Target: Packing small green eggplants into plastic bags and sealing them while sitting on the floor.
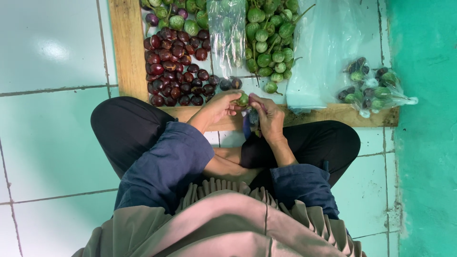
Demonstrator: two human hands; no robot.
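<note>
The left hand [220,107] has its grip clamped on a small round green eggplant [243,99], which the right hand's [268,115] closed grip meets; best kept steady over the wooden tray edge [223,121].

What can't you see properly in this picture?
- Head view: the blue thing under the right hand is mostly covered by its fingers, so its kind is unclear.
- The small green fruit at the left hand is half hidden.
- The green pile and dark red pile run past the top edge.
- The filled bags are blurry.
</note>
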